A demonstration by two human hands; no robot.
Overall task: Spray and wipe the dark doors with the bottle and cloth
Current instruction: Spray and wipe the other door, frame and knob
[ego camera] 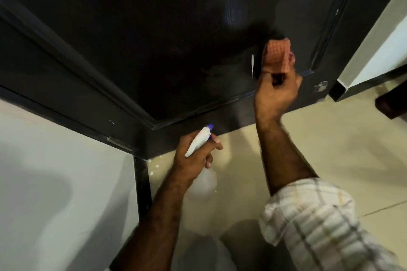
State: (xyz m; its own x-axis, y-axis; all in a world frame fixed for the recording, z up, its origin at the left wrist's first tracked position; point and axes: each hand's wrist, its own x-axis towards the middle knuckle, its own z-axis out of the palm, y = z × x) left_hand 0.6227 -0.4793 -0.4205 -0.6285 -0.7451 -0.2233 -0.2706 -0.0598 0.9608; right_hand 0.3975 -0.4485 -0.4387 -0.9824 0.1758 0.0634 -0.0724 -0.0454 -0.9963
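- A dark door (154, 35) fills the upper half of the view, seen from above and close up. Its surface is glossy black-brown with a raised frame moulding running round a sunken panel.
- A pale tiled floor (330, 149) lies below the door, on the right and centre.
- A light grey wall (55, 171) takes up the lower left, meeting the dark door frame at a corner.
- A checked sleeve (312, 222), white with thin dark lines, covers the right forearm at the lower right, rolled back above the wrist.
- The right hand (276, 92) is raised against the lower right part of the door panel. Its fingers are curled round a cloth, gripping it.
- The cloth (277, 55) is orange-pink with a waffle weave. It is bunched above the fist and pressed against the door surface.
- The left hand (196, 158) is lower, in front of the door's bottom edge. Its fingers wrap the neck of a spray bottle, with the forefinger lying along the front of the trigger head.
- The spray bottle (202, 180) has a white trigger head with a blue nozzle tip pointing up towards the door; its clear body hangs below the hand.
- A small round metal fitting (320, 87) sits near the door's lower right corner.
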